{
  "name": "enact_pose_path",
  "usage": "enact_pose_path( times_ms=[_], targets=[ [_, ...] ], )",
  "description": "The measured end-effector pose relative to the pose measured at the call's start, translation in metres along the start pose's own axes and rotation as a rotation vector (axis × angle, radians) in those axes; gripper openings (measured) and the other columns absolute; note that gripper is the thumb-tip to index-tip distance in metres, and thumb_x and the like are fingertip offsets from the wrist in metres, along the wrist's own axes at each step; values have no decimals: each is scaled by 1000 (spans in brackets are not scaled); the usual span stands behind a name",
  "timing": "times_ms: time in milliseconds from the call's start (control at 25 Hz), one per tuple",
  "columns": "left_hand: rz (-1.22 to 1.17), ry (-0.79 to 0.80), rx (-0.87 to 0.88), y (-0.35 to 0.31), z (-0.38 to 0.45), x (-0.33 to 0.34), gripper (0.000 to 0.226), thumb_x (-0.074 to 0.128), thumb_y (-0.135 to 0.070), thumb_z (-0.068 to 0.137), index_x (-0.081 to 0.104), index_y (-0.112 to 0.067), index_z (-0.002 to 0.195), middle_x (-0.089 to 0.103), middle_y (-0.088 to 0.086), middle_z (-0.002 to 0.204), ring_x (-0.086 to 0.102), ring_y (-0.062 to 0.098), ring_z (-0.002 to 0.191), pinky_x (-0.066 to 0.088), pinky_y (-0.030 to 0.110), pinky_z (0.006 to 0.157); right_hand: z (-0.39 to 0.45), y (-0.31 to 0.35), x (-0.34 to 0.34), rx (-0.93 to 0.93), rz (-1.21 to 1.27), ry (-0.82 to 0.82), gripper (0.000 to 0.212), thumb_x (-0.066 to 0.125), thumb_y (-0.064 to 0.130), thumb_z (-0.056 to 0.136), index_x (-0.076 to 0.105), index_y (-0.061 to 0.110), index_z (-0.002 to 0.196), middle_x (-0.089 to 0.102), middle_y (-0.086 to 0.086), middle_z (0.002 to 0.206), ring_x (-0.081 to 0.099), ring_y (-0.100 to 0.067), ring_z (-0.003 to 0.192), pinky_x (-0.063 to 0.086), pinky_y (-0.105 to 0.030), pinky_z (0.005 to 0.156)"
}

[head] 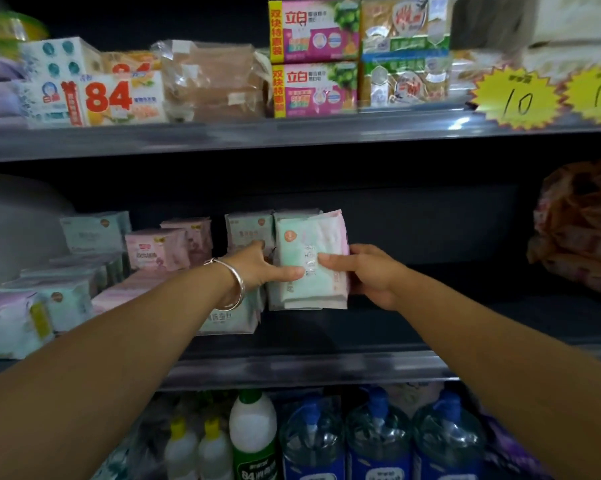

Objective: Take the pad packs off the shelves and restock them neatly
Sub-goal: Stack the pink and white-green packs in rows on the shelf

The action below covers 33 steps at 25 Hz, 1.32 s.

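I have both hands on one bundle of pad packs [311,258] standing upright on the middle shelf [413,362]. My left hand [262,268] grips its left edge, thumb across the front, and a silver bangle [235,284] sits on that wrist. My right hand [368,271] clamps the right edge, thumb on the front and fingers curled round behind. The bundle is soft, glossy plastic film, mint green in front with at least one pink pack showing at its right side; I cannot count the packs inside it. Just behind it on the left stands one pale green pack [248,228], and further left two pink packs [169,247] stand together. More flat packs in mint, pink and lilac lie piled at the left end [49,296]; the blur stops me counting them. On the top shelf I count two pink-and-green soap boxes [314,58] stacked one on the other, and two jagged yellow price tags [517,97]. Below, three clear round jugs with blue pump tops [378,434] stand in a row, beside two small yellow-capped bottles [196,448].
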<state>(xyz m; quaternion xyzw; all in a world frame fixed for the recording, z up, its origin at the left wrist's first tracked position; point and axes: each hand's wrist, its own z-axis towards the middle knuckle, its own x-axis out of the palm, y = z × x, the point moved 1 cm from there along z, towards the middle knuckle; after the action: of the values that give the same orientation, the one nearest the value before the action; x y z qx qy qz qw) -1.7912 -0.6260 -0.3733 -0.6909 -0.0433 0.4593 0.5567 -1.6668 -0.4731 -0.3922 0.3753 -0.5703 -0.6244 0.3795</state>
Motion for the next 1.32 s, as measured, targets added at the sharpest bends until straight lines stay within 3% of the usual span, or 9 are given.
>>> enact_pose_path(
  times_ms=[120, 360, 480, 560, 760, 920, 1000, 1160, 1320],
  targets=[
    [-251, 78, -21, -2, 0, 17, 54, 73, -20, 77, 52, -5, 124, 67, 1, 106, 65, 12, 90, 53, 21, 70, 3, -10, 1, 1, 145, 54, 38, 66, 21, 86, 59, 7, 121, 68, -9, 115, 64, -26, 108, 50, -43, 96],
    [-182, -36, -86, 0, 1, 9, 38, 73, -17, 77, 59, -8, 110, 67, 4, 81, 61, 9, 52, 43, 15, 39, 11, -16, 11, -101, -128, -162, 50, 75, 24, 79, 46, 9, 117, 58, -5, 116, 62, -22, 103, 55, -43, 86],
    [-146, -114, -150, 0, 2, 6, 30, 72, -20, 78, 60, -5, 101, 60, 4, 67, 54, 9, 37, 33, 11, 31, 10, -14, 26, -324, -583, -362, 33, 71, 18, 82, 50, 10, 105, 48, -4, 114, 55, -19, 97, 52, -32, 84],
    [-190, -146, -193, -1, 2, 6, 27, 72, -21, 79, 58, -6, 98, 60, 5, 66, 55, 10, 34, 35, 12, 33, 7, -15, 35, -396, -692, -297, 20, 62, 13, 88, 57, 7, 107, 48, -7, 116, 56, -21, 99, 50, -28, 85],
    [-44, -211, -137, 2, 2, -5, 46, 78, -21, 69, 56, -7, 107, 65, 10, 94, 62, 22, 73, 47, 24, 59, 5, -11, 33, -346, -660, -236, 32, 64, 10, 85, 53, 9, 115, 49, -3, 114, 52, -17, 101, 44, -21, 79],
    [336, -179, 71, -6, -4, -10, 62, 80, -12, 64, 47, -19, 116, 58, 2, 103, 60, 20, 84, 52, 27, 59, 9, -1, 21, -302, -735, -149, 90, 80, 15, 70, 29, 23, 143, 35, -1, 138, 32, -19, 130, 34, -37, 110],
    [411, -126, 131, -6, -4, -7, 69, 81, -9, 61, 47, -22, 120, 57, 2, 106, 61, 22, 88, 57, 33, 62, 8, -2, 19, -267, -689, -16, 105, 83, 10, 66, 20, 31, 147, 34, 1, 141, 36, -21, 129, 38, -39, 108],
    [522, -18, 192, -4, 0, 2, 75, 81, -10, 62, 44, -27, 124, 53, 0, 111, 57, 20, 88, 46, 24, 51, 7, -9, 19, -266, -691, -11, 86, 84, 6, 64, 40, 25, 136, 49, -3, 120, 52, -20, 107, 51, -29, 85],
    [565, -77, 236, 2, 4, -4, 93, 80, -10, 66, 27, -24, 142, 34, 3, 134, 43, 23, 119, 53, 40, 85, 12, -10, 12, -233, -626, -144, 67, 84, 10, 65, 50, 14, 123, 55, -2, 111, 56, -19, 104, 53, -33, 88]
  ],
)
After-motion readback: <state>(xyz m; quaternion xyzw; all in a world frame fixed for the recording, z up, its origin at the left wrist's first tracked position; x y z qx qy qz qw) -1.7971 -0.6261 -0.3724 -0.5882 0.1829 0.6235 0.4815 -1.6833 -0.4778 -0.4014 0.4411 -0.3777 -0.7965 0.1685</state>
